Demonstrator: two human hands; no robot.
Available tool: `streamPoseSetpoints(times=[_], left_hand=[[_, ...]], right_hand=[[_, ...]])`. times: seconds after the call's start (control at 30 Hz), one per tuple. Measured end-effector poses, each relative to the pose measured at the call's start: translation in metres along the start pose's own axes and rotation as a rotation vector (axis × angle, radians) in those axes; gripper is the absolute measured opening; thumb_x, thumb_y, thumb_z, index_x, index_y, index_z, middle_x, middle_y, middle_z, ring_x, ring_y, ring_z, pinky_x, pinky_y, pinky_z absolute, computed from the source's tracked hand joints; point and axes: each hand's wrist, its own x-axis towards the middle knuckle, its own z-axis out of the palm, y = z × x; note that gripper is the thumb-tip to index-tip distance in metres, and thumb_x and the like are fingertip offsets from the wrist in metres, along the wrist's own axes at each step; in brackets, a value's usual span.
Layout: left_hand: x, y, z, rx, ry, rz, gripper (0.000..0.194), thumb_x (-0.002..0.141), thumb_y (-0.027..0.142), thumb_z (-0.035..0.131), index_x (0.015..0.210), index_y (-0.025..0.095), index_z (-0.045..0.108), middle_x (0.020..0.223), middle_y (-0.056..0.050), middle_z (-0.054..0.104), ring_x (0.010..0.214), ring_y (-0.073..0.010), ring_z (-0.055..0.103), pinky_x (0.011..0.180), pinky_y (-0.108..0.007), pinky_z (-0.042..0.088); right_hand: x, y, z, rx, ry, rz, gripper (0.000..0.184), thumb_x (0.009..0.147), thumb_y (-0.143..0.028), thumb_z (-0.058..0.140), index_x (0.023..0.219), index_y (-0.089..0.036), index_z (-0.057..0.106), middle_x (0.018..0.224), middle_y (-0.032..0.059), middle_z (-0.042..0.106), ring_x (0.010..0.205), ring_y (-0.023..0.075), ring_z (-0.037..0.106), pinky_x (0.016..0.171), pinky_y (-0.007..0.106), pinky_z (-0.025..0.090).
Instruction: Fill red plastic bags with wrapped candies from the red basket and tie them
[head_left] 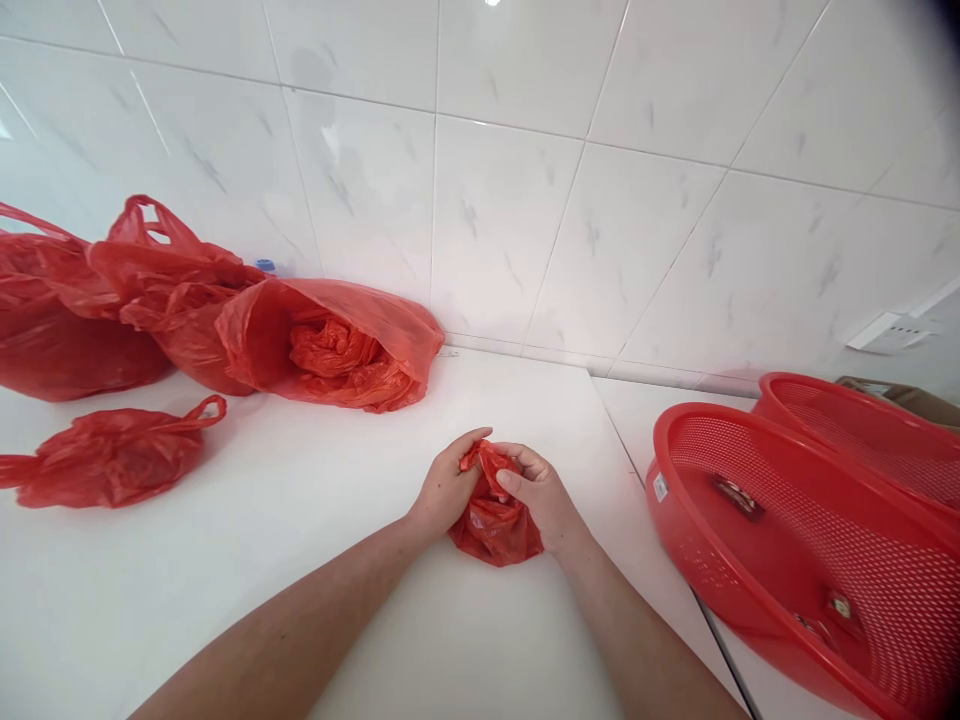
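White tiled wall [510, 230] backs a white table [300, 600], where a small red bag [498, 535] rests between the person's hands. Its long axis runs roughly from wall to person, the gathered neck [489, 468] pointing towards the wall. Left hand [444, 490] curls round the neck's left side; right hand [546, 500] pinches its right, each grip nearly closed on plastic. Red basket [694, 560] stands further right.

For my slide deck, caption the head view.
Left hand and right hand holding a red bag over a white table.
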Motion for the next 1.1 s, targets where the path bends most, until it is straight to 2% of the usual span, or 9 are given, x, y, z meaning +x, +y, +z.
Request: streamPoseSetpoints(times=[0.13, 0.3, 0.37, 0.43, 0.53, 0.7, 0.9, 1.0, 1.1], left_hand=[[0.001, 0.000, 0.001, 0.005, 0.108, 0.067, 0.034, 0.077, 0.019, 0.050, 0.110, 0.025, 0.056, 0.100, -0.001, 0.062, 0.088, -0.0154, 0.057, 0.081, -0.028, 0.044], [-0.002, 0.002, 0.003, 0.011, 0.184, 0.169, 0.020, 0.074, 0.023, 0.058, 0.091, 0.023, 0.047, 0.092, -0.001, 0.060, 0.081, -0.0139, 0.056, 0.075, -0.027, 0.044], [-0.005, 0.005, 0.005, 0.026, 0.180, 0.196, 0.020, 0.073, 0.023, 0.060, 0.084, 0.022, 0.044, 0.095, -0.001, 0.061, 0.082, -0.0143, 0.057, 0.075, -0.028, 0.044], [-0.008, 0.008, 0.006, 0.052, 0.140, 0.217, 0.020, 0.072, 0.024, 0.061, 0.076, 0.022, 0.041, 0.097, -0.002, 0.062, 0.084, -0.0150, 0.056, 0.075, -0.028, 0.044], [-0.011, 0.011, 0.009, 0.100, 0.076, 0.240, 0.023, 0.072, 0.024, 0.061, 0.065, 0.021, 0.039, 0.096, -0.003, 0.063, 0.084, -0.0160, 0.055, 0.074, -0.028, 0.043], [-0.008, 0.009, 0.007, 0.168, 0.061, 0.276, 0.015, 0.070, 0.022, 0.062, 0.065, 0.021, 0.048, 0.094, -0.002, 0.062, 0.086, -0.0169, 0.054, 0.077, -0.028, 0.042], [0.002, 0.003, -0.004, 0.301, 0.081, 0.356, 0.006, 0.074, 0.021, 0.059, 0.070, 0.022, 0.056, 0.096, -0.003, 0.059, 0.087, -0.0177, 0.054, 0.079, -0.029, 0.042], [0.008, 0.001, -0.012, 0.402, 0.127, 0.429, 0.008, 0.075, 0.021, 0.058, 0.068, 0.023, 0.057, 0.103, -0.005, 0.059, 0.095, -0.0197, 0.053, 0.086, -0.032, 0.040], [0.013, 0.000, -0.021, 0.547, 0.145, 0.515, 0.010, 0.077, 0.023, 0.058, 0.067, 0.023, 0.059, 0.107, -0.006, 0.059, 0.102, -0.0217, 0.051, 0.092, -0.036, 0.036]], right_hand=[[-0.002, -0.002, 0.005, -0.210, 0.045, -0.039, 0.046, 0.071, -0.027, 0.065, 0.114, -0.027, 0.052, 0.091, 0.0016, 0.063, 0.078, 0.0161, 0.059, 0.072, 0.032, 0.048], [-0.001, 0.003, 0.008, -0.503, 0.311, -0.127, 0.045, 0.073, -0.024, 0.058, 0.116, -0.028, 0.050, 0.089, 0.0006, 0.063, 0.074, 0.0159, 0.058, 0.067, 0.030, 0.047], [0.000, 0.005, 0.006, -0.539, 0.393, -0.144, 0.038, 0.073, -0.026, 0.058, 0.111, -0.027, 0.053, 0.088, 0.0009, 0.063, 0.074, 0.0162, 0.057, 0.065, 0.029, 0.047], [0.000, 0.005, 0.002, -0.551, 0.416, -0.148, 0.024, 0.073, -0.029, 0.058, 0.097, -0.024, 0.060, 0.084, 0.0015, 0.064, 0.072, 0.0166, 0.056, 0.063, 0.028, 0.045], [0.000, 0.003, -0.003, -0.516, 0.407, -0.145, 0.015, 0.074, -0.030, 0.056, 0.084, -0.022, 0.064, 0.081, 0.0017, 0.065, 0.073, 0.0173, 0.056, 0.061, 0.028, 0.045], [0.003, 0.000, -0.008, -0.363, 0.357, -0.178, 0.021, 0.073, -0.025, 0.053, 0.089, -0.023, 0.066, 0.093, 0.0016, 0.067, 0.084, 0.0184, 0.058, 0.071, 0.030, 0.047], [0.005, -0.007, -0.018, 0.007, 0.250, -0.077, 0.027, 0.071, -0.027, 0.057, 0.096, -0.021, 0.066, 0.099, 0.0041, 0.067, 0.091, 0.0206, 0.059, 0.076, 0.032, 0.048], [0.007, -0.008, -0.027, 0.115, 0.315, -0.075, 0.026, 0.073, -0.035, 0.061, 0.092, -0.018, 0.067, 0.094, 0.0066, 0.067, 0.087, 0.0200, 0.060, 0.078, 0.033, 0.048], [0.010, -0.007, -0.040, 0.035, 0.476, -0.078, 0.023, 0.070, -0.036, 0.065, 0.084, -0.018, 0.068, 0.086, 0.0061, 0.067, 0.082, 0.0187, 0.060, 0.079, 0.034, 0.047]])
